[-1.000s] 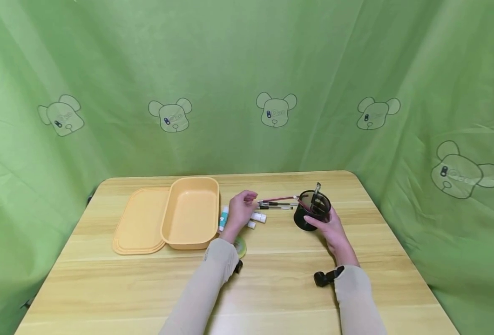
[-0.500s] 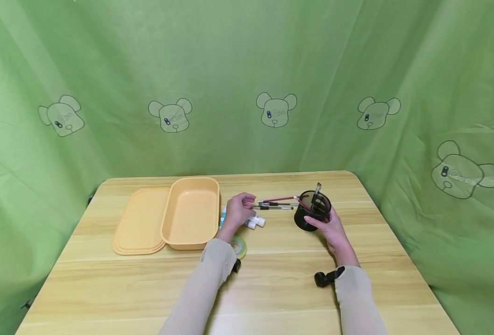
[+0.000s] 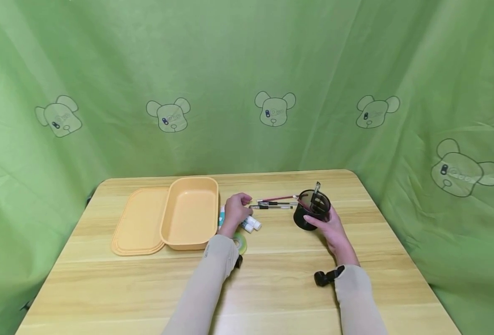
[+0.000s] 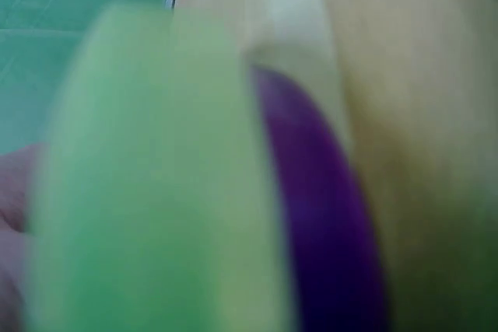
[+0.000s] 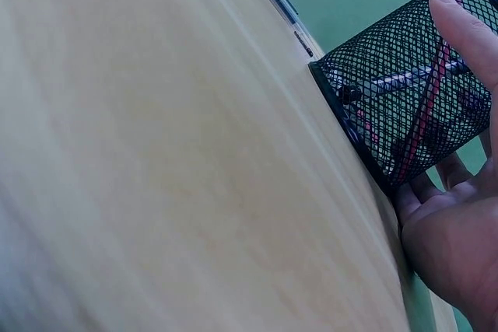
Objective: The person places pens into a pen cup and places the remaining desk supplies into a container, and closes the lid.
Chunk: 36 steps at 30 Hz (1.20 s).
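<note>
My right hand (image 3: 332, 230) grips a black mesh pen holder (image 3: 303, 218) from its near right side, the thumb lying across its front. A pen (image 3: 315, 193) and a red pencil (image 5: 426, 118) stand inside it. My left hand (image 3: 234, 214) reaches over white glue sticks (image 3: 253, 223), its fingers loosely bent and pointing right. Whether it touches them is hidden from above. Just beyond its fingertips lie several black-and-clear pens (image 3: 274, 207) and a red pencil (image 3: 276, 198). The left wrist view is mostly filled by a green tape roll (image 4: 156, 184), so that hand's grasp is hidden there.
A peach plastic box (image 3: 190, 211) stands left of my left hand, with its flat lid (image 3: 139, 221) beside it. The green tape roll lies under my left wrist, with a purple round thing (image 4: 327, 207) against it. A green curtain (image 3: 226, 149) borders the table.
My left hand has drawn back slightly leftward, uncovering the pens' near ends. The glue sticks have shifted and turned a little. My right hand and the pen holder stay in place.
</note>
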Tool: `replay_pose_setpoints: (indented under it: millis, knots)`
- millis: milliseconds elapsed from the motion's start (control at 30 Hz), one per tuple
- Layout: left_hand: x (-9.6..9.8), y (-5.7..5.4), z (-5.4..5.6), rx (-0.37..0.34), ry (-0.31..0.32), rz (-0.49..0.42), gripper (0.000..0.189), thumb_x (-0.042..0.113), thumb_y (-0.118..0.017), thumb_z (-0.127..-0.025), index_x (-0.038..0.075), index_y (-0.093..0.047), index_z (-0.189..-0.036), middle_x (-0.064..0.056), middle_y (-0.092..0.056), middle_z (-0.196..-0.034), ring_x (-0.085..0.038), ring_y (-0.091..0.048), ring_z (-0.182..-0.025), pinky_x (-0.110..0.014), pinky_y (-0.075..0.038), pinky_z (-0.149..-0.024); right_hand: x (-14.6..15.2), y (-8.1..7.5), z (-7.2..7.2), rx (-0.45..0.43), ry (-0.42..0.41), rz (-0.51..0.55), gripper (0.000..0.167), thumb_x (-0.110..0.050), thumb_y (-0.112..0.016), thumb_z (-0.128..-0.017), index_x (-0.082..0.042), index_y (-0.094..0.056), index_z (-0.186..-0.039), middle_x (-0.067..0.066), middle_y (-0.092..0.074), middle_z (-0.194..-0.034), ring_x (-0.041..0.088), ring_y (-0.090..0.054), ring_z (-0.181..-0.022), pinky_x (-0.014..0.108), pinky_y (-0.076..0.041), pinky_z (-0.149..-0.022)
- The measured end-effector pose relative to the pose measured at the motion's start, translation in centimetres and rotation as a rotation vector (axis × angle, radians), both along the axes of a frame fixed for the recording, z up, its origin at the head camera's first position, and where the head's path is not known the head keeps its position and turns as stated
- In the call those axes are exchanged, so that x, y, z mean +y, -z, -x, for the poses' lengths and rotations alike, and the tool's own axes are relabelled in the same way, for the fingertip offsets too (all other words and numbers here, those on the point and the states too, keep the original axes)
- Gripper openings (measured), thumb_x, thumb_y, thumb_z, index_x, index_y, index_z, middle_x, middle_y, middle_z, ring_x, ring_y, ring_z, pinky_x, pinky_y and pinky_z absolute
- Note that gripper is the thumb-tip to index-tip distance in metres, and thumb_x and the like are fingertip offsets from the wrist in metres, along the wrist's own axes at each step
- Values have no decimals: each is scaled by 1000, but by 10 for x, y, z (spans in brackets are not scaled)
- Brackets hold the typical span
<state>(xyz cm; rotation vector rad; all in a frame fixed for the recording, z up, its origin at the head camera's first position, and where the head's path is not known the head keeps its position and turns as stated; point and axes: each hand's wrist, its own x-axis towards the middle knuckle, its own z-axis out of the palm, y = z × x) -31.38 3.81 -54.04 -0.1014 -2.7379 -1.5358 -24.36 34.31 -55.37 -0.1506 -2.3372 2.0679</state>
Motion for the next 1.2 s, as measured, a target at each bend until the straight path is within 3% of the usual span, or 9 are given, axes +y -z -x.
replay_pose_setpoints:
  millis: [200, 367, 733, 900, 1033, 1200]
  knots:
    - [0, 1, 1, 17, 2, 47, 23, 1, -84, -82, 9, -80, -103, -6, -80, -100, -23, -72, -96, -39, -58, -93, -3, 0, 0, 14, 7, 14, 88, -13, -79, -93, -18, -27, -164, 17, -36, -165, 33, -36, -151, 9, -40, -106]
    - [1, 1, 1, 29, 19, 53, 18, 1, -83, -84, 9, -80, -100, -5, -79, -97, -22, -72, -92, -38, -59, -91, -3, -1, -1, 6, 11, 17, 89, -13, -79, -93, -16, -26, -164, 15, -36, -165, 32, -37, -151, 9, -40, -107]
    - [-1, 6, 5, 63, 142, 138, 15, 3, -79, -89, 7, -79, -104, -6, -75, -95, -17, -65, -87, -35, -56, -88, -1, 3, 1, 38, -6, 8, 86, -15, -79, -93, -18, -30, -163, 20, -37, -164, 34, -38, -150, 6, -41, -104]
    - [-3, 7, 7, 120, 163, 197, 11, 3, -78, -90, 7, -79, -100, -5, -74, -90, -15, -64, -82, -31, -56, -81, -1, 3, 1, 35, -4, 0, 86, -16, -79, -93, -20, -29, -163, 20, -37, -164, 30, -40, -148, 7, -41, -104]
    - [-5, 5, 6, 99, 174, 204, 11, 5, -78, -91, 10, -80, -101, -6, -77, -95, -18, -68, -87, -34, -57, -85, -2, 2, 1, 26, 3, -1, 86, -16, -79, -93, -20, -29, -163, 19, -38, -164, 26, -41, -147, 7, -41, -104]
    - [-6, 5, 5, 86, 169, 185, 11, 6, -78, -92, 11, -79, -101, -5, -77, -95, -17, -68, -87, -33, -57, -84, -2, -1, 0, 20, -1, 1, 86, -16, -79, -93, -20, -29, -163, 18, -37, -165, 29, -39, -149, 9, -40, -106]
